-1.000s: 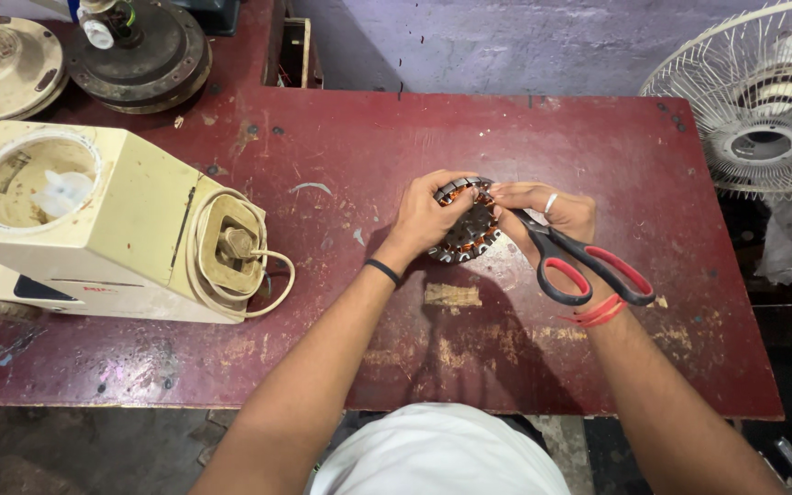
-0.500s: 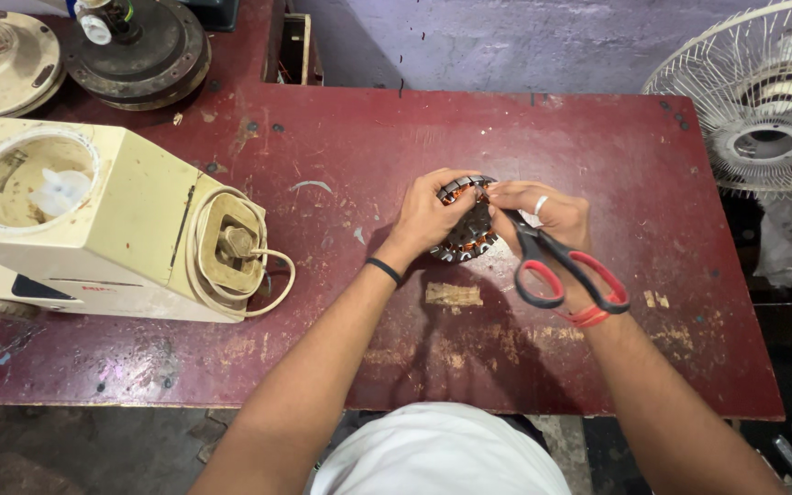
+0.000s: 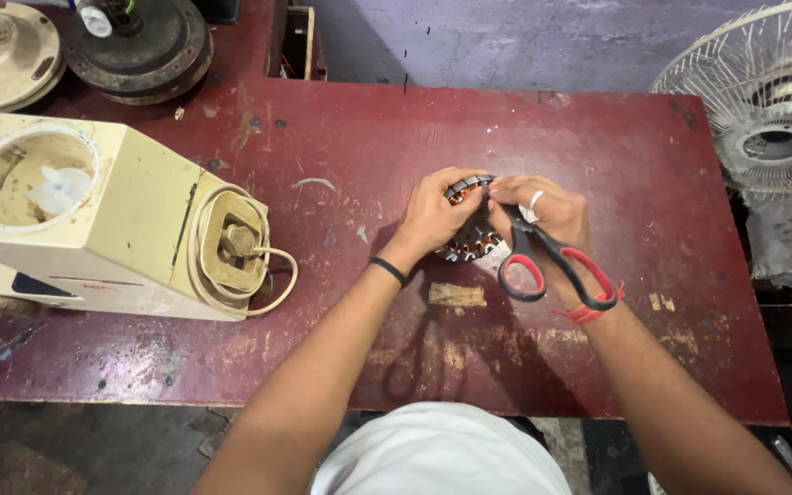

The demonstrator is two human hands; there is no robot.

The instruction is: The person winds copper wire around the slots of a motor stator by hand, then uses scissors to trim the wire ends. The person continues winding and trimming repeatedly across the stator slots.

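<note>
Head view: left hand (image 3: 434,213) grips a wound motor stator (image 3: 472,240) steady on the red table (image 3: 350,147), while right hand (image 3: 543,213) pinches its top winding (red-handled scissors (image 3: 543,266) hang looped on those fingers), best kept pointing away.

Worn, scratched maroon table (image 3: 598,147), glossy plastic scissor handles (image 3: 552,270)

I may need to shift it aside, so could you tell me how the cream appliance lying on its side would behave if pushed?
The cream appliance is boxy and rests on a flat side, so it would probably slide across the red table rather than roll. Its cord is wound loosely around the base and may slip off and drag.
</note>
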